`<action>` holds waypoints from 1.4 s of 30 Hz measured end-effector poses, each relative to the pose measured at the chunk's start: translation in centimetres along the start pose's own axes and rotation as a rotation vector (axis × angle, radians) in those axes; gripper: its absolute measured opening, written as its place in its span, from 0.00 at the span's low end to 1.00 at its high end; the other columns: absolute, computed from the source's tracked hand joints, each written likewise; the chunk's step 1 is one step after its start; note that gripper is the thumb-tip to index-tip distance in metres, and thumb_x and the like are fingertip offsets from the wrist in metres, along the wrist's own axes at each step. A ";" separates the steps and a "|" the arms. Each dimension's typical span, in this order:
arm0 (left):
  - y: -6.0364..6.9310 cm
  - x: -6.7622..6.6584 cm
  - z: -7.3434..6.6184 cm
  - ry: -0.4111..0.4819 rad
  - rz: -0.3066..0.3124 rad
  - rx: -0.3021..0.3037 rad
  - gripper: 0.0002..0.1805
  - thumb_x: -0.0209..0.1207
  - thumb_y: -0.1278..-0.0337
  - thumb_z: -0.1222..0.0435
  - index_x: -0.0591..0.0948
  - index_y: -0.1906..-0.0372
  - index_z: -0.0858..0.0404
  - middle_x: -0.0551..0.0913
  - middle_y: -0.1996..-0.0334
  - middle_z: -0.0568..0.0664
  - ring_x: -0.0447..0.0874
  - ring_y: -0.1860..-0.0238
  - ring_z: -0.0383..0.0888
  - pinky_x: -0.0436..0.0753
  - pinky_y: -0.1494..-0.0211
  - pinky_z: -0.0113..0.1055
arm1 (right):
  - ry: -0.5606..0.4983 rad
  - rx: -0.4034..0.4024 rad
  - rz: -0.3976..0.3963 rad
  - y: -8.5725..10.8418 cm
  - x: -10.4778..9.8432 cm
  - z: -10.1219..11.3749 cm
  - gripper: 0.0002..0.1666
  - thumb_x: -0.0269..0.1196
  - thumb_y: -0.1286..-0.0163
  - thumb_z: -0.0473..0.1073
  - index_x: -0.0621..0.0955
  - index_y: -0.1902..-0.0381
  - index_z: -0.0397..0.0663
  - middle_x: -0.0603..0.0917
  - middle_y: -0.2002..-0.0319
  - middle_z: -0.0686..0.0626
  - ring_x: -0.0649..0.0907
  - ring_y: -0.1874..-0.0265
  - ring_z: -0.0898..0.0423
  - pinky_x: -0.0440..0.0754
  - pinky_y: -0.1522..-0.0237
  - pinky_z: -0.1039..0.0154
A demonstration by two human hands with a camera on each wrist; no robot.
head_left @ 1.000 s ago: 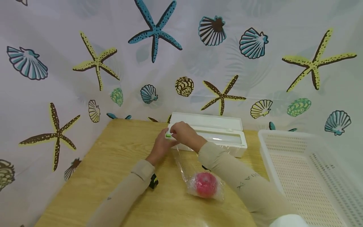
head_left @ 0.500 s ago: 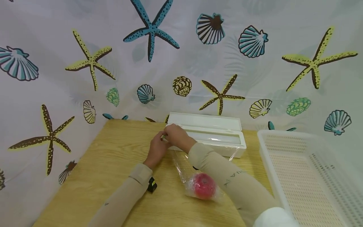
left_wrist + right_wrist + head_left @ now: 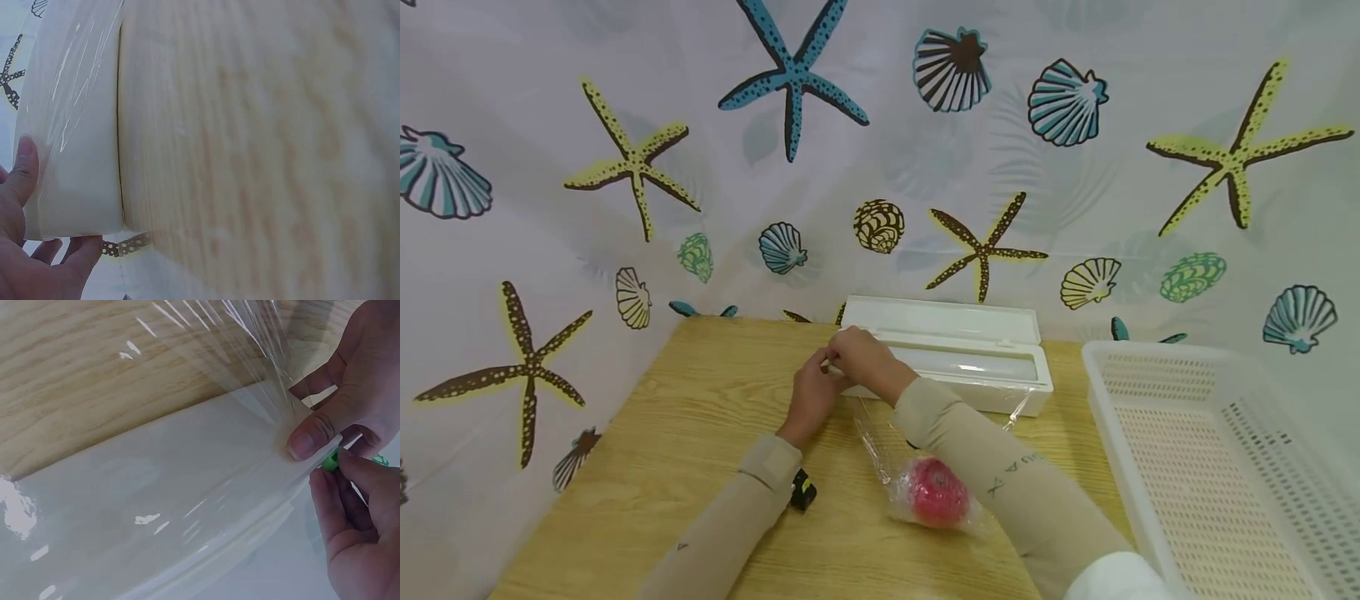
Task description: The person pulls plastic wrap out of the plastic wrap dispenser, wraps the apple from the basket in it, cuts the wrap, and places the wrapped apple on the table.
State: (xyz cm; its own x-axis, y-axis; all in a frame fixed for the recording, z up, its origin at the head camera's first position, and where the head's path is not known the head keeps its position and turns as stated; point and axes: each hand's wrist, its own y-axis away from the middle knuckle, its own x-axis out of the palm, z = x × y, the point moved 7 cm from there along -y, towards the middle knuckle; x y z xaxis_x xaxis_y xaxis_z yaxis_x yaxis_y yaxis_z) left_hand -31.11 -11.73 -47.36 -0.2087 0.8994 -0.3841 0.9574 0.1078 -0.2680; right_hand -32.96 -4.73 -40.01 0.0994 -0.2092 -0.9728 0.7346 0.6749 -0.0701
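A white cling film dispenser (image 3: 955, 387) stands at the back of the table, its lid raised and the film roll visible inside. My left hand (image 3: 814, 398) grips its left end; in the right wrist view the thumb (image 3: 306, 442) presses film against the front wall. My right hand (image 3: 861, 358) is at the same corner, pinching a small green slide cutter (image 3: 331, 460) between thumb and finger. Clear film (image 3: 872, 433) hangs from the dispenser's front down to a round, red, apple-like thing (image 3: 937, 492) wrapped in it on the table. My right forearm hides part of the film.
A white plastic basket (image 3: 1120, 433) stands on the right. Beside my left sleeve lies a small black item (image 3: 802, 490) with a yellow mark. A curtain (image 3: 730, 192) printed with starfish and shells hangs behind and left of the wooden table (image 3: 700, 417).
My right hand has shifted slightly left with the green slide cutter, to the dispenser's left corner. My left hand's fingers have come up close to it. The head view has turned slightly.
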 end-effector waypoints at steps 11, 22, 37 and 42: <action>-0.6 -0.7 0.6 -0.017 -0.050 0.050 0.21 0.67 0.51 0.66 0.78 0.48 0.60 0.79 0.49 0.51 0.77 0.53 0.47 0.77 0.51 0.43 | 0.295 -0.060 0.083 -0.5 0.6 1.7 0.04 0.68 0.42 0.41 0.84 0.69 0.47 0.82 0.70 0.51 0.79 0.68 0.58 0.78 0.62 0.66; -0.2 0.1 1.2 -0.002 -0.026 -0.017 0.23 0.69 0.53 0.59 0.79 0.48 0.53 0.79 0.50 0.46 0.77 0.53 0.47 0.79 0.54 0.41 | 0.253 -0.093 0.073 0.5 0.5 0.7 0.10 0.65 0.40 0.33 0.78 0.79 0.47 0.79 0.73 0.53 0.73 0.73 0.60 0.75 0.66 0.66; -0.2 -0.1 1.1 0.018 -0.013 -0.055 0.24 0.69 0.54 0.58 0.79 0.47 0.53 0.78 0.48 0.45 0.76 0.53 0.48 0.79 0.56 0.41 | 0.216 -0.098 0.060 1.0 0.0 0.6 0.07 0.62 0.38 0.32 0.81 0.75 0.45 0.80 0.71 0.53 0.69 0.75 0.60 0.69 0.70 0.66; -0.1 -0.1 1.1 0.011 -0.017 -0.054 0.24 0.69 0.53 0.58 0.79 0.47 0.55 0.77 0.47 0.47 0.77 0.55 0.47 0.80 0.60 0.40 | 0.201 -0.112 0.033 1.0 0.0 0.6 0.09 0.63 0.40 0.30 0.80 0.78 0.45 0.79 0.74 0.54 0.69 0.76 0.60 0.69 0.70 0.66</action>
State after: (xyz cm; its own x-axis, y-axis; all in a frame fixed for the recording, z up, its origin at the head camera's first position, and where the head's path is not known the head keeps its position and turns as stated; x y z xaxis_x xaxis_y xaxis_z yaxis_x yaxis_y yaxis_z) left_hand -31.42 -12.32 -48.22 -0.2236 0.9018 -0.3699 0.9631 0.1460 -0.2261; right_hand -31.79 -4.49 -39.90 -0.0213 -0.0482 -0.9986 0.6529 0.7558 -0.0504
